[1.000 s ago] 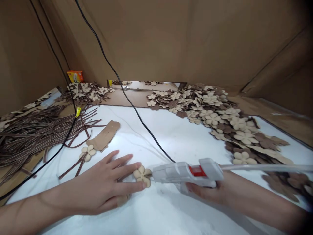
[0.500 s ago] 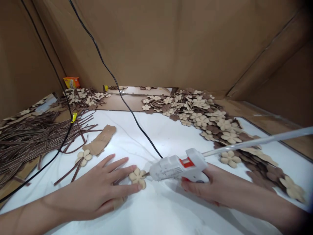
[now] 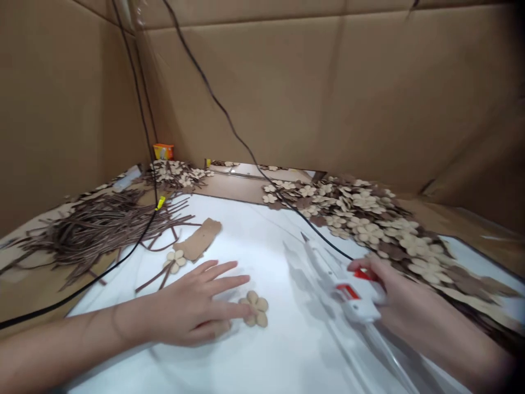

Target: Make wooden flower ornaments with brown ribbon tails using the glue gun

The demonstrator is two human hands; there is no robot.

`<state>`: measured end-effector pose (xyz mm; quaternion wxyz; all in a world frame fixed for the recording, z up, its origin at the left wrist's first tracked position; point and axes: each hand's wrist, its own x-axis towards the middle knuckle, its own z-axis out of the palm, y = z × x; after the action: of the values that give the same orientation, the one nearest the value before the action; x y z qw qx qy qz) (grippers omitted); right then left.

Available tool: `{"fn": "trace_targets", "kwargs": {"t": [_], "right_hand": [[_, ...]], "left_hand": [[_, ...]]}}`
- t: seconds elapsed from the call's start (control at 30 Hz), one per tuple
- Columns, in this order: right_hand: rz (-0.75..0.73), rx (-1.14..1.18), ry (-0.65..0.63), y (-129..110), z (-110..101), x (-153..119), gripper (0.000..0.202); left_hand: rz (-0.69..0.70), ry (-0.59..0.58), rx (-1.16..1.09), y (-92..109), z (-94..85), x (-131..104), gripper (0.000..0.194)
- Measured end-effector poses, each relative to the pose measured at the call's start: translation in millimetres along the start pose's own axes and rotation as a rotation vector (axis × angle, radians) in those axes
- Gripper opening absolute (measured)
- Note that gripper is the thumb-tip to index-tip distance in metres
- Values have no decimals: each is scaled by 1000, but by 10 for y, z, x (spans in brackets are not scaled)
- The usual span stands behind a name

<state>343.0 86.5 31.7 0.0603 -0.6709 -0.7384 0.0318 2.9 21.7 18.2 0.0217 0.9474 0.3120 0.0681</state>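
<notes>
A cream flower (image 3: 259,309) lies on the white board (image 3: 262,361). The index fingertip of my left hand (image 3: 200,303) rests on its left petal, with the other fingers spread. To the right, my right hand (image 3: 385,284) is wrapped round a white and red glue gun (image 3: 353,295), slightly blurred, its nozzle pointing up and left, away from the flower. A clear glue stick (image 3: 389,355) sticks out of its back toward the bottom edge. Beyond my left hand lies another cream flower (image 3: 175,261) with brown cords under it.
Brown cords (image 3: 102,224) are heaped at the left, beside a cardboard scrap (image 3: 200,239). Cream and brown flowers (image 3: 365,219) pile up along the right. An orange box (image 3: 163,151) stands at the back left. A black cable (image 3: 229,123) hangs across, and cardboard walls (image 3: 287,71) enclose the board.
The glue gun has moved right, off the flower, and turned so its nozzle points up and left. My left hand's touch is now on one petal. The whole view has shifted.
</notes>
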Motion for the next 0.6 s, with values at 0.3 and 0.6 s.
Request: {"fn": "trace_targets", "kwargs": {"t": [0.3,0.6], "right_hand": [[-272,148,17,332,622,165,42],[-295,195,27,222,494,224,39]], "left_hand": [[-547,308,139,-532,-508,-645,28],[-974,144,71,-1015,-291,-809,34]]}}
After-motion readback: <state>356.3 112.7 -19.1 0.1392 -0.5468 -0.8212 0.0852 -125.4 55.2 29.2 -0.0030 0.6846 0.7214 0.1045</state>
